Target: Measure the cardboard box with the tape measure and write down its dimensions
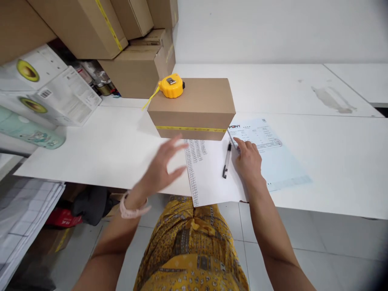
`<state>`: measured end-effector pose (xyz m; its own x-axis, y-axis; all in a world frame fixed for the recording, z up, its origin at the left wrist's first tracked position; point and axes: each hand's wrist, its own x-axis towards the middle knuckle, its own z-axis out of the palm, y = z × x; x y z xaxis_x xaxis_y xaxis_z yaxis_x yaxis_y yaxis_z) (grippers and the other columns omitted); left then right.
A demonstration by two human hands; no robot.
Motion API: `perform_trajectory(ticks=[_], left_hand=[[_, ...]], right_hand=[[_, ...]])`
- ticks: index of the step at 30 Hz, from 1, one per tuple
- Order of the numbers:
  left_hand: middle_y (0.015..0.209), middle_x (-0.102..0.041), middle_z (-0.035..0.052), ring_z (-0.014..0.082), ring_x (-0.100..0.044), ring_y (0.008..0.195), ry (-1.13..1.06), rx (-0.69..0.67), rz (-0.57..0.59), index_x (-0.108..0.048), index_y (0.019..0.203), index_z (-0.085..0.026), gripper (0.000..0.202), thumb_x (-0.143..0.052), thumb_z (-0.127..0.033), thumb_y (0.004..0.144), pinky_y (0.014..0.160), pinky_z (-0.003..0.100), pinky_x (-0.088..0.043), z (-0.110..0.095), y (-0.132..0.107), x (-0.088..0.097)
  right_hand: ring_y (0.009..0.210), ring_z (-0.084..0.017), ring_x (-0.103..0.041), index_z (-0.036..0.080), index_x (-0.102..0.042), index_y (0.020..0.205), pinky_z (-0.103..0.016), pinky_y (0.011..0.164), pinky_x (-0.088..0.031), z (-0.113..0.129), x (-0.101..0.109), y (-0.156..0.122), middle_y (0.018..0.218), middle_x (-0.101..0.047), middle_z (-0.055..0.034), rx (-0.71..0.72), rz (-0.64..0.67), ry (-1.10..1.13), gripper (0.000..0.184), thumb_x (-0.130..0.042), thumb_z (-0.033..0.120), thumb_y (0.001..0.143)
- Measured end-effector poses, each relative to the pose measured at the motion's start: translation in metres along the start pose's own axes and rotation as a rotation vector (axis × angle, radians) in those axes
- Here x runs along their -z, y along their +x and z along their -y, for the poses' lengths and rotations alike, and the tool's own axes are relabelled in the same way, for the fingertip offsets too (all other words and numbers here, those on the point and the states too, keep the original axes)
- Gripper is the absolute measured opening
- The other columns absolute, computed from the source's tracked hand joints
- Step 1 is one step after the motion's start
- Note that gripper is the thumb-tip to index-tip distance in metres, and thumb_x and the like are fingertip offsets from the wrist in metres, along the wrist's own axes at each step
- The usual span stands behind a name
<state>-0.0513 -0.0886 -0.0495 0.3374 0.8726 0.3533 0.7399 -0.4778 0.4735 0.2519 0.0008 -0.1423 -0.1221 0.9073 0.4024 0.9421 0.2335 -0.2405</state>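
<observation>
My left hand [165,165], a pink band on its wrist, is raised in front of a brown cardboard box [194,121], fingers apart and holding nothing. A yellow tape measure [171,86] rests on the box's top left, a short bit of its tape hanging over the edge. Handwritten columns run down the left of a white sheet of paper [212,178] in front of the box. A black-capped pen [227,160] lies on that sheet. Over the sheet's right edge lies my right hand [249,158], index finger stretched forward, touching the paper's border beside a printed document [273,149].
Large cardboard boxes [136,68] are stacked at the back left. White cartons with avocado pictures [60,89] and a mint-green bottle [33,129] stand at the left. The white table [342,161] meets a pale wall. A lower shelf with papers [27,218] is at lower left.
</observation>
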Motion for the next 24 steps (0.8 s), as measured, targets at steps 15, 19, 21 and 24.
perform_trajectory(ticks=[15, 19, 21, 24], left_hand=[[0.128, -0.065, 0.0138, 0.0353, -0.053, 0.125, 0.1, 0.27, -0.298, -0.062, 0.118, -0.022, 0.05, -0.079, -0.031, 0.072, 0.112, 0.055, -0.035, 0.076, 0.194, 0.036], [0.125, -0.066, 0.01, 0.0285, -0.061, 0.116, 0.023, 0.165, -0.408, -0.061, 0.119, -0.021, 0.041, -0.072, -0.033, 0.081, 0.107, 0.047, -0.044, 0.029, 0.154, 0.031], [0.119, -0.067, 0.0082, 0.025, -0.066, 0.106, -0.113, 0.123, -0.374, -0.06, 0.122, -0.021, 0.046, -0.072, -0.036, 0.08, 0.094, 0.041, -0.053, -0.005, 0.117, 0.022], [0.12, -0.067, 0.0089, 0.0239, -0.07, 0.102, -0.367, 0.13, -0.056, -0.05, 0.131, -0.022, 0.067, -0.08, -0.039, 0.073, 0.084, 0.035, -0.058, -0.051, 0.056, -0.001]], right_hand=[[0.091, -0.028, -0.055, 0.016, -0.073, 0.105, -0.038, 0.076, -0.042, 0.003, 0.001, 0.003, 0.096, -0.067, -0.0153, -0.014, -0.012, 0.083, 0.034, -0.042, 0.012, 0.092], [0.084, -0.024, -0.057, 0.018, -0.072, 0.102, -0.036, 0.073, -0.043, 0.011, 0.016, 0.003, 0.091, -0.068, -0.0114, -0.143, -0.102, 0.433, 0.028, -0.045, 0.023, 0.098], [0.07, -0.019, -0.054, 0.02, -0.07, 0.096, -0.032, 0.065, -0.043, 0.014, 0.027, 0.002, 0.082, -0.067, -0.0066, -0.197, -0.05, 0.769, 0.029, -0.049, 0.038, 0.1], [0.058, -0.013, -0.049, 0.021, -0.07, 0.099, -0.029, 0.055, -0.041, 0.018, 0.042, -0.001, 0.079, -0.067, -0.0035, -0.135, 0.307, 1.239, 0.046, -0.048, 0.061, 0.099]])
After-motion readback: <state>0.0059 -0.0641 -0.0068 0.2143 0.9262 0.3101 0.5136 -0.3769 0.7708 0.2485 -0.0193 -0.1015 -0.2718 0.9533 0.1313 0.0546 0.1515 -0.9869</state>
